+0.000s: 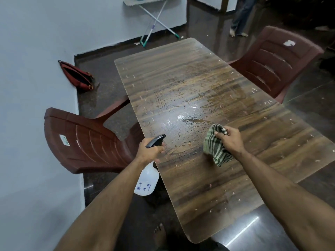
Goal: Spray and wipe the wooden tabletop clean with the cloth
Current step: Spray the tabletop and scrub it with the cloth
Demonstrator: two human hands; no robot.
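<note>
Wood-grain brown and glossy, the tabletop (pixel 208 169) carries a wet, beaded patch just ahead of both sets of fingers, and pale flecks lie scattered across its whole surface. The left hand (pixel 149 152) has its fingers wrapped around the neck of one spray bottle (pixel 147 180) — black trigger head above the knuckles, translucent white body with small blue marks hanging below the palm, at the table's left edge. The right hand (pixel 230 139) has its fingers closed on one cloth (pixel 214 144), green-and-cream checked, soft and bunched; its loose end droops beneath the fingers to the tabletop. Two plastic chairs, maroon with slatted curved backs, flank the table — one (pixel 85 140) left of the left hand, one (pixel 275 64) far beyond the right fingers.
</note>
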